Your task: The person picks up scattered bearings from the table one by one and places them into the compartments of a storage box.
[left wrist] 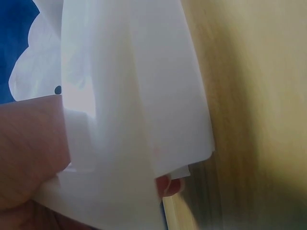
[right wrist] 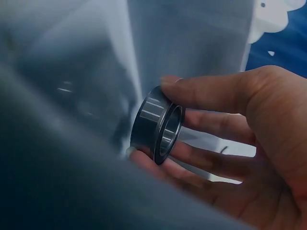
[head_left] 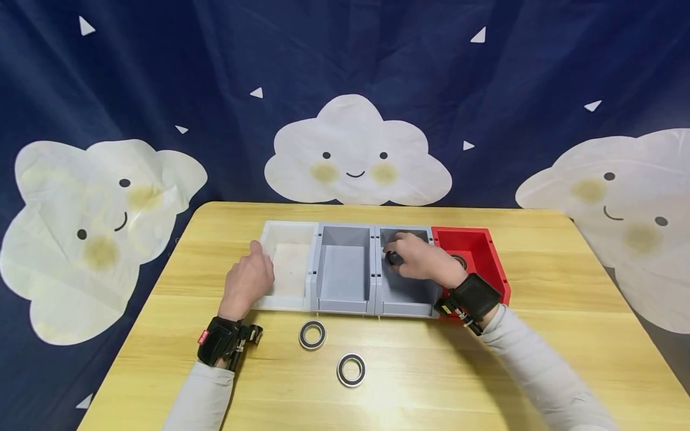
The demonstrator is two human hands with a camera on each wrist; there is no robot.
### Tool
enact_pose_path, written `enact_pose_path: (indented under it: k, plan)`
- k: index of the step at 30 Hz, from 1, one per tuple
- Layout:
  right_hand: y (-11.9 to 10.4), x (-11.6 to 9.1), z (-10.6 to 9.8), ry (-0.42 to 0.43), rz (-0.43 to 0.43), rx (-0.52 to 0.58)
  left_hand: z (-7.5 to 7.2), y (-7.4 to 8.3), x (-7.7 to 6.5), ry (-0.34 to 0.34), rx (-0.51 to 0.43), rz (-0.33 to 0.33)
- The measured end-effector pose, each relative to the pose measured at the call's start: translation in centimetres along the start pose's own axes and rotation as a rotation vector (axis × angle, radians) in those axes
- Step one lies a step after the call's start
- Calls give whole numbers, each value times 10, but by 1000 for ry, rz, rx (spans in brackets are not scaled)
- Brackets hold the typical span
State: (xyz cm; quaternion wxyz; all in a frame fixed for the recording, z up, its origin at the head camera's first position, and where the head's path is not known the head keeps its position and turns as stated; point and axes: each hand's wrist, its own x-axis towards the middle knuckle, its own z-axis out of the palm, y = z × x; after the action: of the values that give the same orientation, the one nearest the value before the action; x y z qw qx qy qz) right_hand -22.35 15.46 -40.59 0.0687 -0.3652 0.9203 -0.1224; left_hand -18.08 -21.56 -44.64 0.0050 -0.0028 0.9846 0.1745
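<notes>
My right hand (head_left: 423, 258) is inside the right-hand grey bin (head_left: 412, 310), pinching a ball bearing (right wrist: 158, 125) between thumb and fingers. The bearing has a shiny steel outer ring and is held on edge, tilted, within the bin's walls. At the row's left end, my left hand (head_left: 248, 280) grips the side of the white bin (head_left: 287, 302). In the left wrist view the bin's pale wall (left wrist: 175, 96) hides most of that hand, with a fingertip (left wrist: 170, 186) showing past its lower edge.
Another grey bin (head_left: 345, 306) stands between these two. A red bin (head_left: 498, 263) ends the row on the right, with a bearing (head_left: 459, 261) inside, partly hidden by my wrist. Two bearings, one nearer the bins (head_left: 303, 336) and one further forward (head_left: 341, 379), lie on the wooden table (head_left: 566, 359).
</notes>
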Motion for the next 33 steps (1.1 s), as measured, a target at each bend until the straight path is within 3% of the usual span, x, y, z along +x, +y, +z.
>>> enact_pose_path:
  k: [4, 18, 29, 33]
  plan:
    - [0, 1, 5, -57, 43, 2, 0, 0, 0, -4, 2, -3]
    - [-2, 1, 14, -137, 126, -54, 0, -1, -2, 10, 3, 3]
    - [-5, -1, 16, -99, 161, -58, -2, 0, 0, -5, 13, -7]
    - [-5, -5, 15, -22, 149, -28, -1, 1, -1, -4, 9, -11]
